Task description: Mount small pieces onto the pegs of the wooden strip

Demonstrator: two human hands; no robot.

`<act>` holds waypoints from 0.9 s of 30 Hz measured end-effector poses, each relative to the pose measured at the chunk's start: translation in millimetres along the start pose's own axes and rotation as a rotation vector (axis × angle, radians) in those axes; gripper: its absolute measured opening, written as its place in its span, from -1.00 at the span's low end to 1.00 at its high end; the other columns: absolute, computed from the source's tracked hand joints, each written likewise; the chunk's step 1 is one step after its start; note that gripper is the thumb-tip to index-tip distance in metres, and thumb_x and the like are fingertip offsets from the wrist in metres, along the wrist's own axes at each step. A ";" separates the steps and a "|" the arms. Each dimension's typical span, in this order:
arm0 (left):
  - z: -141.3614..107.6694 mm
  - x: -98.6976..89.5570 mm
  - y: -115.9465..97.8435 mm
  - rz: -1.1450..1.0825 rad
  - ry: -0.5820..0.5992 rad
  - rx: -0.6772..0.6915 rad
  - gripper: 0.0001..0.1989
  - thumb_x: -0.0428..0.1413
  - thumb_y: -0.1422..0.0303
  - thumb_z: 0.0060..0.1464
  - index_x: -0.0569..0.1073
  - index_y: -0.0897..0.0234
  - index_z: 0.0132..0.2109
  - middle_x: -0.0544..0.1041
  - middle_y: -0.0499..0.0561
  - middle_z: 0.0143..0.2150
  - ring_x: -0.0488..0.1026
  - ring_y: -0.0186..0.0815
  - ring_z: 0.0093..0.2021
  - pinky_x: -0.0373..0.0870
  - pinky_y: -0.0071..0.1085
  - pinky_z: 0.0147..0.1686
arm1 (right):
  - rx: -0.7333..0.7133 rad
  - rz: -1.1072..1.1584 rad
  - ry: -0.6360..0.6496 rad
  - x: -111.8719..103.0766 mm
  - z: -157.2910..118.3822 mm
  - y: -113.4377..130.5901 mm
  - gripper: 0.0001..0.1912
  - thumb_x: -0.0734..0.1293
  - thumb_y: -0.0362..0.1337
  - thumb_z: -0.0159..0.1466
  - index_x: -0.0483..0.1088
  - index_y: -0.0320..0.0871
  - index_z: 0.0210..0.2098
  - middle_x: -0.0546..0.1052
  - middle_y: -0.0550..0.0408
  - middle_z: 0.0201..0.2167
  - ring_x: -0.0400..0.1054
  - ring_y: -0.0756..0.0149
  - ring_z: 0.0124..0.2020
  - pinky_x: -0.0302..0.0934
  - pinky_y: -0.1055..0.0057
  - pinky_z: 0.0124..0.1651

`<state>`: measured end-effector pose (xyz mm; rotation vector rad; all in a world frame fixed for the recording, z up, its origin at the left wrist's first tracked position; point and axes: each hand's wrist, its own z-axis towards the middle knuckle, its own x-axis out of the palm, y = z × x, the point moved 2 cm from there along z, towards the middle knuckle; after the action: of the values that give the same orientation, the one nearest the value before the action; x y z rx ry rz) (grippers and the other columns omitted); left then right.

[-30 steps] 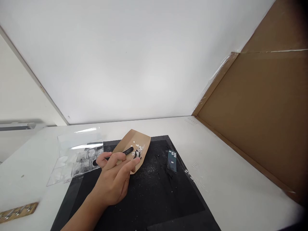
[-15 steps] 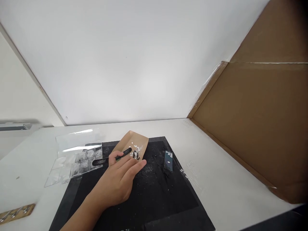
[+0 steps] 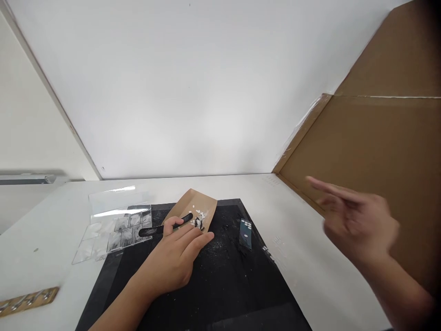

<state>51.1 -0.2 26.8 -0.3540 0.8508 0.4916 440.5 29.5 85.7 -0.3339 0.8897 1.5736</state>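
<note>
My left hand (image 3: pixel 177 257) is closed around a black flat stick (image 3: pixel 151 231), which points up and right over a brown paper tray (image 3: pixel 203 200). Its fingers lie over the tray's near edge. Small white bits and dark scraps (image 3: pixel 198 221) sit in the tray. Off to the right, my right hand (image 3: pixel 358 220) is raised in front of the brown cardboard, blurred, with its index finger stretched out to the left; the other fingers look curled and nothing shows in them. A dark card with white ovals (image 3: pixel 245 234) lies on the black mat (image 3: pixel 220 285).
A clear compartment box (image 3: pixel 117 239) with its lid up stands at the left, partly over the mat. Small white pieces lie by the mat's right edge. A wooden strip with metal parts (image 3: pixel 29 301) is at the lower left. Brown cardboard (image 3: pixel 379 147) stands at the right.
My right hand has come into view from the right. My left hand keeps its hold on the black stick. The whole view has shifted slightly.
</note>
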 end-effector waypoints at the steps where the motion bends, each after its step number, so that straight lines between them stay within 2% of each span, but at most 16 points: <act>1: -0.5 0.3 0.6 0.001 0.001 -0.002 -0.43 -0.10 0.75 0.14 0.33 0.32 0.24 0.59 0.09 -0.14 0.50 -0.20 -0.16 0.06 -0.04 0.17 | -0.041 0.075 0.025 20.2 13.4 11.5 -0.71 0.22 -0.13 0.47 0.52 0.05 0.07 0.71 -0.01 -0.18 0.64 0.13 -0.16 0.37 0.39 -0.36; 2: -0.7 0.6 1.2 0.000 0.002 -0.008 -0.43 -0.10 0.75 0.14 0.33 0.32 0.24 0.59 0.09 -0.14 0.50 -0.20 -0.16 0.06 -0.03 0.17 | -0.037 0.160 -0.018 38.3 26.1 19.6 -0.68 0.19 -0.11 0.49 0.48 -0.04 0.08 0.71 -0.02 -0.22 0.64 0.17 -0.18 0.40 0.38 -0.25; 3: -0.8 0.8 1.7 -0.001 0.000 -0.014 -0.44 -0.11 0.75 0.14 0.32 0.31 0.23 0.59 0.08 -0.15 0.50 -0.21 -0.17 0.06 -0.03 0.17 | -0.034 0.214 0.005 56.9 38.3 25.2 -0.64 0.15 -0.10 0.51 0.44 -0.10 0.10 0.71 -0.01 -0.30 0.63 0.22 -0.25 0.41 0.39 -0.20; 4: -0.7 1.2 2.1 -0.003 -0.001 -0.021 -0.44 -0.11 0.75 0.15 0.32 0.30 0.23 0.59 0.07 -0.15 0.50 -0.21 -0.18 0.06 -0.04 0.17 | -0.027 0.209 0.032 74.6 49.9 27.9 -0.63 0.13 -0.08 0.52 0.45 -0.12 0.07 0.69 0.04 -0.38 0.62 0.25 -0.30 0.40 0.40 -0.16; 6: -0.2 1.6 2.4 -0.011 -0.008 -0.026 -0.45 -0.11 0.74 0.16 0.32 0.29 0.23 0.60 0.07 -0.16 0.50 -0.22 -0.18 0.06 -0.04 0.18 | -0.017 0.187 0.097 107.3 71.7 25.9 -0.67 0.18 -0.07 0.52 0.49 -0.10 -0.04 0.68 0.09 -0.41 0.61 0.27 -0.26 0.37 0.41 -0.05; 8: 0.1 1.9 2.1 -0.019 -0.010 -0.019 -0.44 -0.11 0.74 0.16 0.32 0.31 0.24 0.59 0.08 -0.14 0.50 -0.22 -0.17 0.04 -0.03 0.18 | 0.027 0.156 0.174 136.6 90.3 14.4 -0.65 0.13 -0.11 0.56 0.49 -0.10 -0.03 0.70 0.09 -0.33 0.61 0.30 -0.23 0.38 0.42 -0.03; 10: 0.0 1.7 1.7 -0.025 -0.010 -0.009 -0.44 -0.11 0.75 0.15 0.32 0.34 0.25 0.59 0.10 -0.13 0.50 -0.22 -0.17 0.03 -0.02 0.18 | 0.103 0.098 0.251 161.8 103.2 -4.2 -0.63 0.07 -0.20 0.59 0.47 -0.16 0.03 0.70 -0.01 -0.18 0.61 0.30 -0.14 0.40 0.40 0.01; 11: -0.2 1.4 1.6 -0.025 -0.011 -0.011 -0.44 -0.10 0.75 0.15 0.33 0.35 0.25 0.59 0.10 -0.13 0.50 -0.22 -0.17 0.03 -0.02 0.18 | 0.150 0.051 0.285 172.4 106.9 -15.1 -0.67 0.11 -0.23 0.58 0.47 -0.19 0.06 0.68 -0.07 -0.10 0.59 0.27 -0.07 0.41 0.35 0.05; 13: -0.7 0.8 1.2 -0.023 -0.013 -0.022 -0.46 -0.08 0.74 0.15 0.34 0.34 0.24 0.59 0.10 -0.13 0.50 -0.21 -0.17 0.03 -0.02 0.18 | 0.240 -0.062 0.363 189.8 109.0 -36.9 -0.70 0.32 -0.15 0.51 0.46 -0.19 0.11 0.59 -0.07 0.06 0.53 0.17 0.02 0.44 0.13 0.10; 15: -0.7 0.5 0.1 -0.019 -0.006 -0.038 -0.47 -0.07 0.72 0.16 0.35 0.32 0.23 0.59 0.08 -0.14 0.50 -0.20 -0.18 0.04 -0.03 0.18 | 0.288 -0.164 0.443 202.6 106.4 -54.9 -0.64 0.39 -0.13 0.46 0.44 -0.17 0.16 0.51 -0.08 0.16 0.48 0.11 0.10 0.44 0.04 0.14; 16: -0.4 0.5 -0.9 -0.018 0.001 -0.044 -0.47 -0.06 0.71 0.17 0.35 0.32 0.23 0.59 0.08 -0.15 0.50 -0.20 -0.18 0.05 -0.02 0.17 | 0.293 -0.204 0.481 207.6 104.6 -61.7 -0.66 0.38 -0.13 0.47 0.45 -0.13 0.16 0.49 -0.09 0.19 0.47 0.12 0.11 0.43 0.06 0.16; 20: 2.2 1.0 -6.3 -0.018 -0.006 -0.027 -0.49 -0.05 0.69 0.16 0.36 0.34 0.22 0.58 0.08 -0.17 0.49 -0.17 -0.17 0.05 -0.02 0.16 | 0.280 -0.334 0.587 219.5 100.5 -76.1 -0.60 0.38 -0.09 0.46 0.42 -0.16 0.20 0.48 -0.09 0.21 0.45 0.06 0.15 0.41 -0.02 0.18; 27: 2.8 0.7 -5.1 -0.018 -0.025 -0.030 -0.46 -0.03 0.70 0.13 0.36 0.32 0.23 0.59 0.06 -0.20 0.48 -0.18 -0.19 0.05 -0.03 0.16 | 0.218 -0.487 0.611 219.6 100.9 -81.1 -0.63 0.35 -0.04 0.48 0.47 -0.15 0.14 0.52 -0.08 0.17 0.45 0.08 0.16 0.34 -0.04 0.25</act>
<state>56.1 -2.9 28.4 -0.3819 0.8158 0.4916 494.9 254.3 -21.4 -0.8318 1.3157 0.9155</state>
